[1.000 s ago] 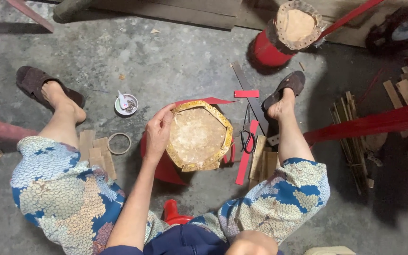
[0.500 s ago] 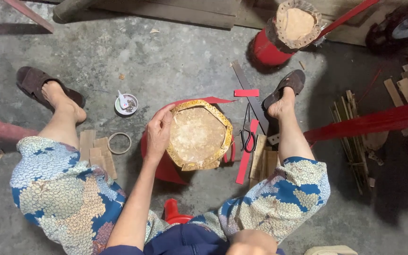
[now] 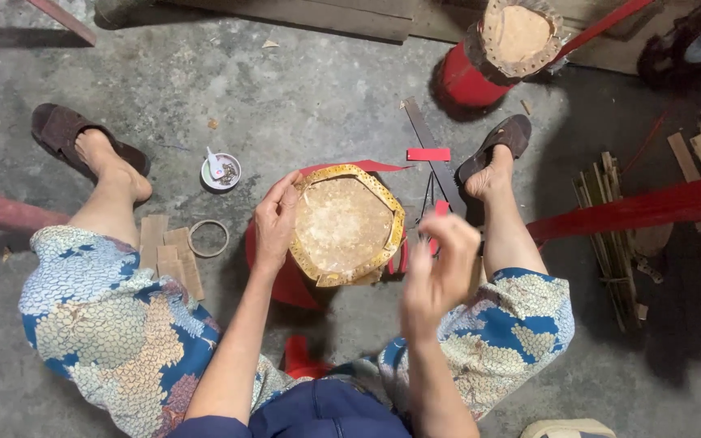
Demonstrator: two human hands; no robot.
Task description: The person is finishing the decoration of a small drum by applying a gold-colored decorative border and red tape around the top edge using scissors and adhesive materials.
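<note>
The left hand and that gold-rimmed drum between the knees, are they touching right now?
Touching. The head view shows the left hand laid against the left rim of the gold-rimmed drum, fingers curled over its edge with no gap. The right hand is raised, blurred, off it.

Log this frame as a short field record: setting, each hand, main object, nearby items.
setting: person seated over a concrete floor, head view
left hand: resting on the rim of the drum
right hand: raised beside the drum, blurred, holds nothing visible
drum: red body, pale skin with gold edging, between the legs
nearby: small bowl, tape ring, wooden pieces, second drum, bamboo strips
</note>
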